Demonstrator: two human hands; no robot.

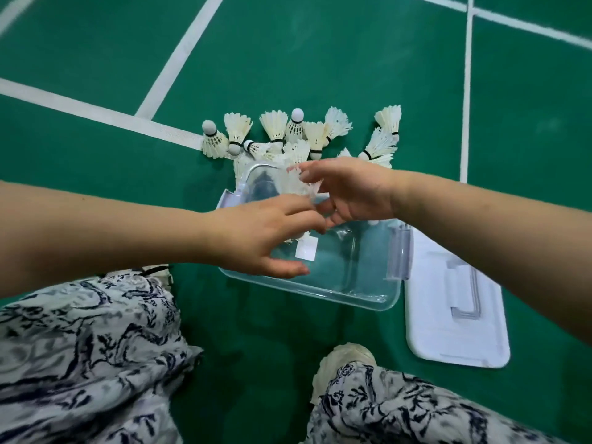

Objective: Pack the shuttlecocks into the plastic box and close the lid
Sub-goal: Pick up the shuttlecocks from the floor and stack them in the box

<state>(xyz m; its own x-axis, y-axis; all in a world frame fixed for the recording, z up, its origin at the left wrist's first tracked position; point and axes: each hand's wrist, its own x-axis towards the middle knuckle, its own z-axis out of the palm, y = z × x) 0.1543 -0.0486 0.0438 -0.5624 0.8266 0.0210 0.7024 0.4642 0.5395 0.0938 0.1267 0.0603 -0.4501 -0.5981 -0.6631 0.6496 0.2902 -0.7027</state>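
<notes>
Court clean-up: a shuttlecock is gripped by its feathers in the curled fingers of the right hand, just above the far end of the clear box, as packing is carried out on a green court. The left hand is stretched over the box with fingers mostly straight and thumb spread, fingertips up against the same feathers. Whether anything is pinched there cannot be told, the spot being blurred. Scraps of feather are seen under the left palm, but it cannot be made out whether they belong to a shuttlecock already laid in the box. The pile of loose shuttlecocks is left on the floor just beyond the box, some with cork up, others tipped over. The lid is laid flat just beside the box, on its right, not yet fitted.

Packing is judged to be at an early stage, with most of the pile untouched. Feathers could be bent or snapped if the shuttlecock is squeezed by its skirt or tugged between the two hands. The light box could be shoved into the pile by a reaching forearm. The lid may not be closed without crushing if the rest are dropped in loose rather than nested
</notes>
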